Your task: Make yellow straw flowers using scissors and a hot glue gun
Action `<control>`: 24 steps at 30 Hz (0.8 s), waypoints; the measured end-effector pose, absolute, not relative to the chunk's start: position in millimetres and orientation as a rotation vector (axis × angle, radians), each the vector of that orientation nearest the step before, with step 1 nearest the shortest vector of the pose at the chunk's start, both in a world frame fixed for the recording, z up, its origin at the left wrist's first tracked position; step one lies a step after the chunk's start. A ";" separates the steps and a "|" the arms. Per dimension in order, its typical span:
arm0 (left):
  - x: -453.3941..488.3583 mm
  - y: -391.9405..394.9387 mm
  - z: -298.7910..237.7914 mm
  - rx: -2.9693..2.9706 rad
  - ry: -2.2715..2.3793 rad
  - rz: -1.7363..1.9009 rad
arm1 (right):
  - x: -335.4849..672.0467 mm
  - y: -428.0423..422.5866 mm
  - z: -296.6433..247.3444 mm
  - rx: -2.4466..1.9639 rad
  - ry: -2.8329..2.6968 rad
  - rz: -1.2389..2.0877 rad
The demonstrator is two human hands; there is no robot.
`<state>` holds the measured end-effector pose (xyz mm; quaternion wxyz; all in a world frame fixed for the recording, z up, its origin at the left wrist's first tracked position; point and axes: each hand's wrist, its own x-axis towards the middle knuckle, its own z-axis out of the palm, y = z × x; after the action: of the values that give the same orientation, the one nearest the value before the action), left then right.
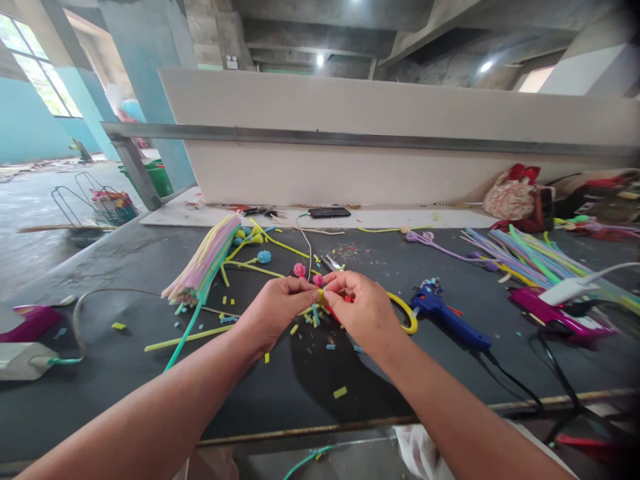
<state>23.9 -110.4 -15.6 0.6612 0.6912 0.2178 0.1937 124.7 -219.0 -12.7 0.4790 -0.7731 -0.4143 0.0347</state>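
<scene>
My left hand [280, 310] and my right hand [361, 308] meet over the middle of the dark table. Fingertips of both hands are pinched around a small yellow piece [321, 296], whose shape is mostly hidden. Two pink flower-like pieces, one a pink knotted bud [299, 270], lie just beyond the fingers. Something red shows beneath my right fingers, partly covered. A yellow ring-like loop [411, 320] extends to the right from behind my right hand. Scissors [332, 263] lie beyond my hands, their handles hidden.
A bundle of pastel stems [205, 263] stands at left, near a blue flower [264, 257]. To the right are a blue glue gun [447, 317], more coloured stems [530, 257] and a magenta tool [563, 313]. A phone [329, 212] lies at the back; cut bits and cables are scattered about.
</scene>
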 end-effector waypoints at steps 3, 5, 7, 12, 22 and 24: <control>23.0 -109.7 -16.5 1.570 0.504 0.460 | 123.7 -220.7 -8.6 -1.885 -0.938 0.214; 22.4 -108.4 -16.5 1.566 0.499 0.471 | 125.8 -222.9 -5.5 -1.817 -0.893 0.355; 22.1 -107.1 -16.5 1.554 0.493 0.474 | 129.1 -225.1 -3.4 -1.704 -0.870 0.455; 22.4 -106.5 -17.4 1.533 0.464 0.487 | 131.7 -227.1 -2.5 -1.584 -0.802 0.677; 22.8 -112.4 -18.6 1.504 0.456 0.414 | 128.7 -222.0 -7.3 -1.481 -0.680 0.724; 22.8 -112.5 -17.7 1.525 0.464 0.422 | 128.5 -221.5 -8.2 -1.485 -0.658 0.721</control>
<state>22.8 -112.5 -17.7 0.6790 0.6790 0.2065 0.1879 128.5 -221.5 -8.2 0.6306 -0.6485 -0.2874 0.3151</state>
